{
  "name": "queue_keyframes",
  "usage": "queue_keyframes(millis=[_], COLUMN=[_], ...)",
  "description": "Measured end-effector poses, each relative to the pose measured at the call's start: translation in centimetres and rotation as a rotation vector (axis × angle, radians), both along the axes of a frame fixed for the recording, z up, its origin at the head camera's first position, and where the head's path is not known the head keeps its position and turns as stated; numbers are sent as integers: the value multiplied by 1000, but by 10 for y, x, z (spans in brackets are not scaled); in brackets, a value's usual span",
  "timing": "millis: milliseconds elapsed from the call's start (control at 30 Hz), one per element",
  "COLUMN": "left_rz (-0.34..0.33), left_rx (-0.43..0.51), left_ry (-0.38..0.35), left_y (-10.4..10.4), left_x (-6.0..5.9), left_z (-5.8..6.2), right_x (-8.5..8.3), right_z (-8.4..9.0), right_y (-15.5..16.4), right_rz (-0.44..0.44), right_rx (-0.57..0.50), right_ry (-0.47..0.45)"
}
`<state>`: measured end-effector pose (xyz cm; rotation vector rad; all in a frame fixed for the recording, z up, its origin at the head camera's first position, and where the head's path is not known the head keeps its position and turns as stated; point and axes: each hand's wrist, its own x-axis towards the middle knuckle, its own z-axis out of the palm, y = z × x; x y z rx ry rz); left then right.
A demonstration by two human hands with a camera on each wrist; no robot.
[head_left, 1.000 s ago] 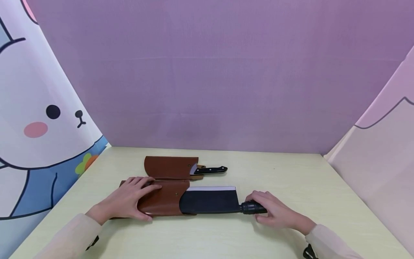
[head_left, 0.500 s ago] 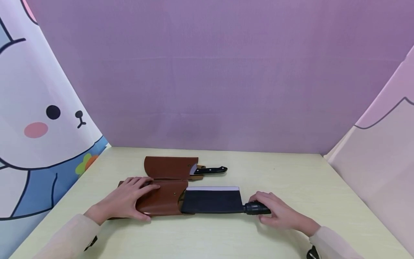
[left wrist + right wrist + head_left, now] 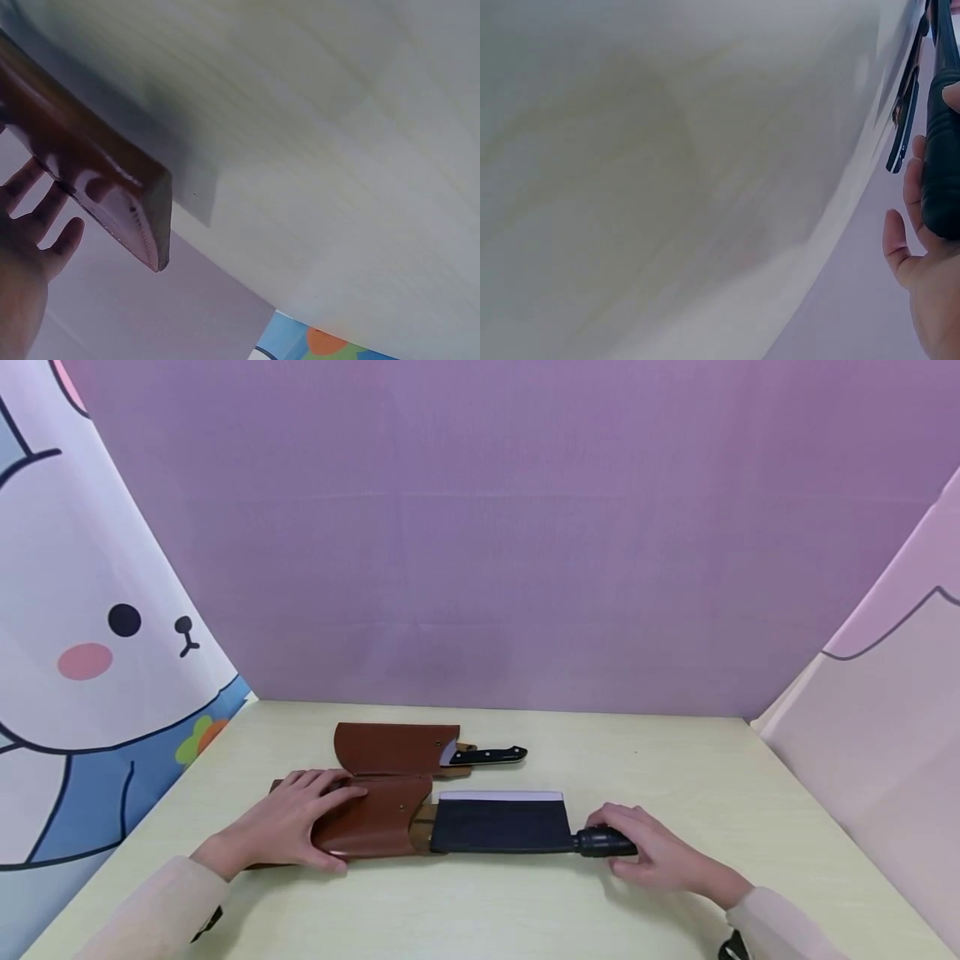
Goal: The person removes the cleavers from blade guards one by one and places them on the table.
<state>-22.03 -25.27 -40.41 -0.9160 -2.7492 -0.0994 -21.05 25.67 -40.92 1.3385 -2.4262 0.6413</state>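
In the head view, my left hand (image 3: 300, 822) spans a brown leather sheath (image 3: 375, 827), fingers over it and thumb at its near edge. My right hand (image 3: 656, 856) grips the black handle of a cleaver (image 3: 501, 827), whose broad dark blade with a pale upper edge lies just right of the sheath's mouth. The tan inside of the sheath shows there. From the left wrist, the sheath's closed end (image 3: 90, 165) appears tilted beside my fingers. The right wrist view has the ribbed cleaver handle (image 3: 941, 165) against my palm; the blade is mostly out of frame.
A second brown sheath (image 3: 390, 748) lies just behind, with a black riveted knife handle (image 3: 491, 756) sticking out to the right. Both sit on a pale wooden table (image 3: 712, 768). A purple backdrop (image 3: 525, 543) rises at the table's far edge.
My right hand has drawn the cleaver to the right, so its blade has come out of the sheath's mouth. The sheath under my left hand has shifted slightly left.
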Motion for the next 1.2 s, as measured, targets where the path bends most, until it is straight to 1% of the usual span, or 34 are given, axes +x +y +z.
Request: queue_keyframes(millis=[333,500,867,1000,1200], left_rz=[-4,-3,-5,-1,-22], left_rx=[-1,5,15,17,17], left_ry=[3,-3,-54,-82,-75], left_y=[-1,-1,3,6,9], left_x=[0,-1,-3,-4,-6], left_z=[0,1,-1,-2,-3], right_x=[1,0,-4,-3,-1], right_z=[2,3,0,-1,-2], right_y=[11,18,31,37,45], right_rz=[0,-8,35,26,-2], right_rx=[-16,-18,-48,-49,-33], right_ry=[-14,-36,-23,-28,-31])
